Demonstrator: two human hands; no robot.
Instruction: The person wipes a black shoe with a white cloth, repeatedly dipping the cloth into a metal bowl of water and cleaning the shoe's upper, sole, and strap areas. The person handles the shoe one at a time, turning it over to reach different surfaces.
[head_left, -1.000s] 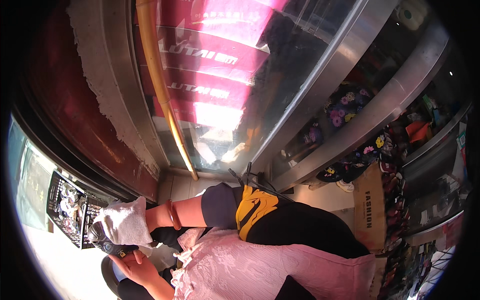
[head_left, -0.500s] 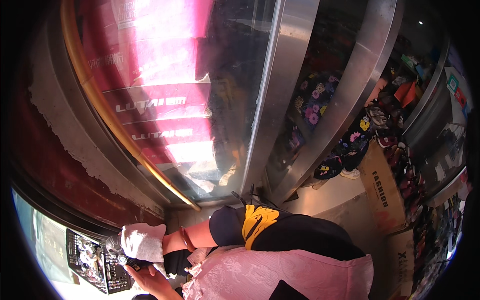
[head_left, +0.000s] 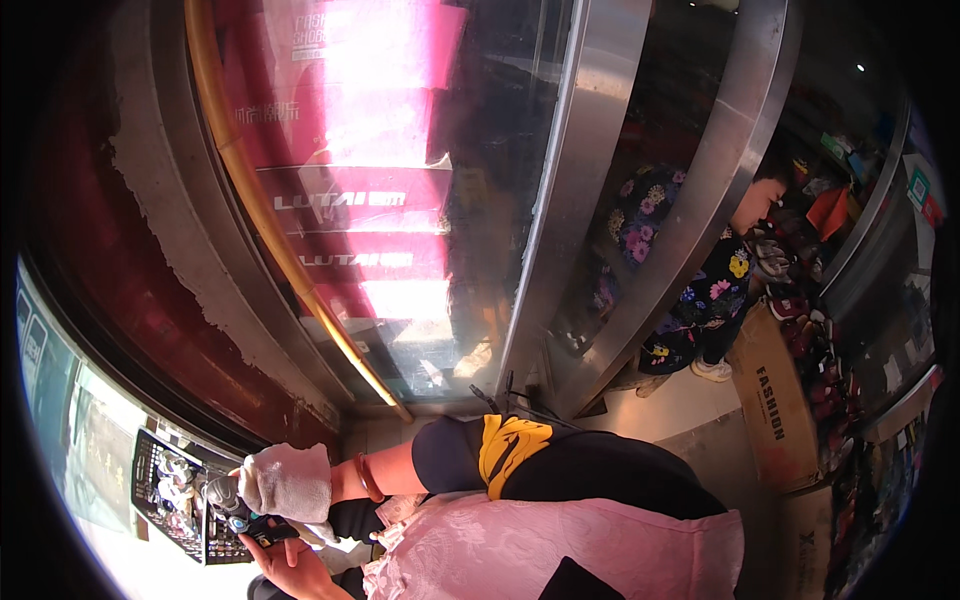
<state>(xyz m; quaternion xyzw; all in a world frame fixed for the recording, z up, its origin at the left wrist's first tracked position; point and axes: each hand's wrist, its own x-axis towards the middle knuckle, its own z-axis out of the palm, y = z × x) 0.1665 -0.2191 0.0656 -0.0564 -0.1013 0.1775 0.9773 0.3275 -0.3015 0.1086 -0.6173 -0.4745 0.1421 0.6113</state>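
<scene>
My left hand, near the lower left of the view, is covered by a pale cloth bunched over the knuckles; it seems wrapped round a small grey rounded thing that sticks out to its left, though the fingers are hidden and I cannot tell how tightly they close. An orange band circles that wrist. My right hand lies just below, palm up, holding a small dark flat object with coloured spots between thumb and fingers; it sits just beside the cloth.

To the left of both hands stands a dark wire rack holding small pale items, too small to make out. Nearer, my pink patterned top fills the bottom of the view, with a dark sleeve and a yellow patch above it.

Farther off, a glass door with red and pink panels rises behind a slanting brass rail, framed by steel posts. At far right, another person in a dark flowered top stands beside a brown cardboard box and shelves of goods.
</scene>
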